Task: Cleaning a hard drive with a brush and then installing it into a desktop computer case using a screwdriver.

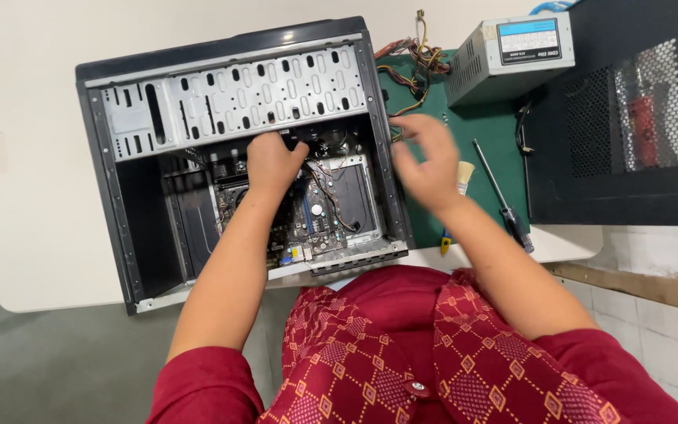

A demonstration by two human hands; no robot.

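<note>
Head view, looking straight down: a person in a dark red patterned garment is leaning over a white worktop (33, 157). An open black metal desktop computer case (111, 196) is lying on its side on the worktop, with its perforated silver drive cage (229, 98) along the far edge.

The left hand (271, 163) is reaching down inside the case, over the dark green motherboard (315, 216), close to the drive cage. Its fingers (284, 144) are curling downward into the hardware; whether they are gripping anything cannot be told, because the hand itself is covering the spot. Thin coloured wires are running across the board just beside that hand.

The right hand (431, 161) is hovering in the air above the case's right wall, blurred with motion. Its fingers (410, 126) are spread loosely and holding nothing.

To the right of the case a green mat (496, 149) is covering part of the worktop. On it are lying a long screwdriver with a black handle (504, 196) and a small brush with pale bristles (461, 177), partly hidden behind the right hand. Farther back a grey boxy metal power supply (504, 55) is sitting, with a bundle of red, yellow and black cables (413, 67) trailing towards the case. A second black computer case with a mesh panel (629, 118) is filling the right edge.
</note>
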